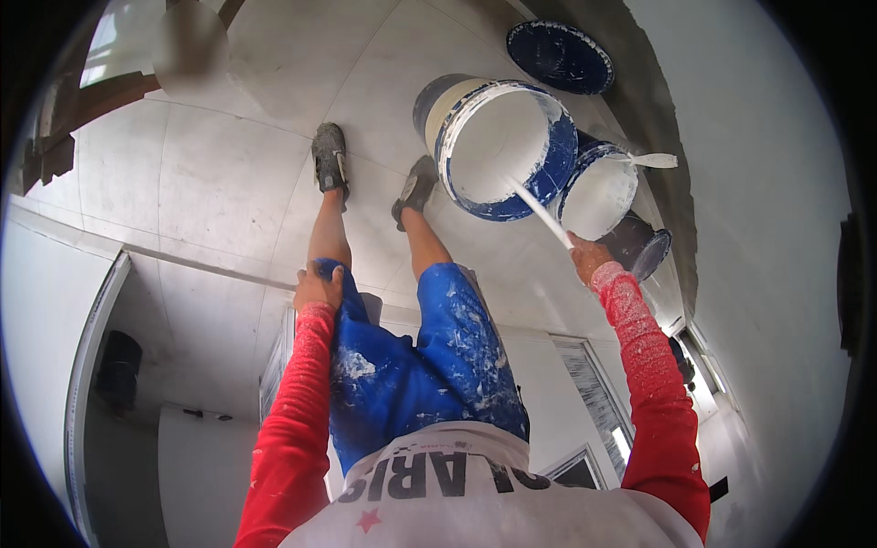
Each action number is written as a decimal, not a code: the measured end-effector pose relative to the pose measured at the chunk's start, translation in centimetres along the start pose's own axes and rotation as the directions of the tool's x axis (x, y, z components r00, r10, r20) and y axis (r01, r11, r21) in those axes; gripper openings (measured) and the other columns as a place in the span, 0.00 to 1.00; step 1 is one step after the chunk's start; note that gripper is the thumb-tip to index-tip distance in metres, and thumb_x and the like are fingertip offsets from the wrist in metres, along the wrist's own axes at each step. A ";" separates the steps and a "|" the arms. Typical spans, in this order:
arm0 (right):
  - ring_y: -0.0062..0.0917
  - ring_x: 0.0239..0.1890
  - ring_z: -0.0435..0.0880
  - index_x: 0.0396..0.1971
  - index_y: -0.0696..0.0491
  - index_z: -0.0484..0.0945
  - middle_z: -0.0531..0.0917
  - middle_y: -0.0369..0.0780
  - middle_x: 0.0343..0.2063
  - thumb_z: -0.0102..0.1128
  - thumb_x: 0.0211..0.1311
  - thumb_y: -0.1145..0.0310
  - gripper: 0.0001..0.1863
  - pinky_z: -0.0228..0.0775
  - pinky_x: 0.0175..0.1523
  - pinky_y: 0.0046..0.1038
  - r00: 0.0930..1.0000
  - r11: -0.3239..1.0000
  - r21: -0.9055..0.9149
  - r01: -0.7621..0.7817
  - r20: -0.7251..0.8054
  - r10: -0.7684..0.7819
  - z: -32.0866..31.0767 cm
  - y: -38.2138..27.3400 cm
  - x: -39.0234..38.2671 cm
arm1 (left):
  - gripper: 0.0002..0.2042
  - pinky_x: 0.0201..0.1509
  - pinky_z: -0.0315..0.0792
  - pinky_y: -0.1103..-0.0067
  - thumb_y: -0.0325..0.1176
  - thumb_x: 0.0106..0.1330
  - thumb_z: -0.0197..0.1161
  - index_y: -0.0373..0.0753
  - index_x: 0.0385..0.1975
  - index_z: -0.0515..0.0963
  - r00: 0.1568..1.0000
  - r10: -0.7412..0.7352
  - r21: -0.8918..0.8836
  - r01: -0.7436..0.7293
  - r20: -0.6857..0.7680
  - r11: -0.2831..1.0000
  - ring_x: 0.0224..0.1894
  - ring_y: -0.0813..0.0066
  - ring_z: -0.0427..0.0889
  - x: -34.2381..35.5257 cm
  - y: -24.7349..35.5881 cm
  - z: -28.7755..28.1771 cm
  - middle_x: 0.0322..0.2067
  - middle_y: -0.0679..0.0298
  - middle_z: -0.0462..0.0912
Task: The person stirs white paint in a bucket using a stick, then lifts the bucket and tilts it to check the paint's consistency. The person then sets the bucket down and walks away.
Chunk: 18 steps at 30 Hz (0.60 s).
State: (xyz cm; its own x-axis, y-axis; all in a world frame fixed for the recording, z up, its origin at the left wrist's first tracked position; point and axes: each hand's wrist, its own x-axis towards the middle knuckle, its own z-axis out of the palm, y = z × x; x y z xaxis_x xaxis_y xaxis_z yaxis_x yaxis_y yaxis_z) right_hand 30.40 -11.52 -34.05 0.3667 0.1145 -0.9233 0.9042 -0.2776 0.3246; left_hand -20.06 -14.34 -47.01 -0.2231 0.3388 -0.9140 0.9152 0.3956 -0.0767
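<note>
My right hand (590, 257) is closed around a white-coated stick (546, 216). The stick slants down over the rim of a large blue bucket (562, 164), its far end reaching the white paste (493, 151) inside. What tool, if any, is on that end cannot be made out. On my left knee, over the hem of the paint-splashed blue shorts (393, 388), rests my left hand (317, 287), thumb and fingers apart and holding nothing. Just right of the large bucket stands a smaller blue bucket (630, 178) with white material in it.
A white-smeared flat tool (653, 161) lies across the smaller bucket's rim. Nearer me is a dark bucket (650, 253); a blue, white-spattered round lid (559, 57) lies beyond. A pale wall (767, 228) rises on the right. Dark wooden pieces (100, 108) stand far left.
</note>
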 end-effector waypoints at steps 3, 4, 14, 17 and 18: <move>0.43 0.42 0.84 0.67 0.33 0.64 0.83 0.48 0.44 0.46 0.72 0.59 0.24 0.77 0.48 0.43 0.951 0.905 0.360 -0.229 0.281 0.129 -5.2 -5.7 -5.5 | 0.32 0.54 0.74 0.58 0.58 0.63 0.58 0.39 0.58 0.68 1.000 -0.016 -0.014 0.016 -0.012 1.000 0.52 0.45 0.78 -0.4 -0.3 -0.1 0.53 0.47 0.73; 0.43 0.43 0.84 0.67 0.32 0.65 0.83 0.49 0.44 0.46 0.72 0.59 0.24 0.77 0.48 0.43 0.933 0.881 0.388 -0.271 0.330 0.142 -5.8 -5.8 -5.9 | 0.32 0.54 0.74 0.58 0.58 0.63 0.58 0.39 0.58 0.68 1.000 -0.008 -0.018 0.008 -0.016 1.000 0.52 0.45 0.78 -0.3 -0.2 -0.2 0.53 0.47 0.73; 0.41 0.42 0.85 0.69 0.26 0.58 0.83 0.47 0.38 0.42 0.74 0.61 0.26 0.78 0.45 0.44 0.979 0.843 -0.526 -0.115 -0.203 0.007 -13.8 -1.2 -4.4 | 0.31 0.52 0.75 0.58 0.57 0.65 0.57 0.39 0.57 0.65 1.000 0.000 0.020 0.000 -0.012 1.000 0.50 0.45 0.79 -0.4 0.1 -0.2 0.50 0.48 0.73; 0.42 0.41 0.86 0.70 0.31 0.59 0.84 0.48 0.41 0.44 0.72 0.63 0.27 0.78 0.46 0.45 0.992 0.875 -0.472 -0.107 -0.114 0.059 -11.4 0.0 -4.2 | 0.31 0.52 0.75 0.59 0.58 0.65 0.57 0.39 0.58 0.65 1.000 -0.008 -0.010 0.008 -0.012 1.000 0.50 0.45 0.79 -0.6 -0.3 -0.3 0.50 0.48 0.73; 0.43 0.42 0.86 0.69 0.32 0.61 0.84 0.49 0.42 0.44 0.72 0.64 0.26 0.78 0.47 0.45 0.994 0.890 -0.447 -0.086 -0.095 0.048 -8.9 1.0 -4.3 | 0.32 0.52 0.75 0.59 0.58 0.65 0.57 0.39 0.59 0.66 1.000 -0.010 -0.007 0.010 -0.001 1.000 0.50 0.45 0.79 -0.5 -0.4 0.0 0.50 0.48 0.73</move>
State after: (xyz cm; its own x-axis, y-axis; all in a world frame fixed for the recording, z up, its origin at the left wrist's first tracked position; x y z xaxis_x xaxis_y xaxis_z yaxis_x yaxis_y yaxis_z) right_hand 31.67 -3.85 -27.94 0.4290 0.1913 -0.8828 0.8714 0.1697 0.4602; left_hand -20.33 -14.62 -46.53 -0.2323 0.3362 -0.9127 0.9108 0.4046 -0.0827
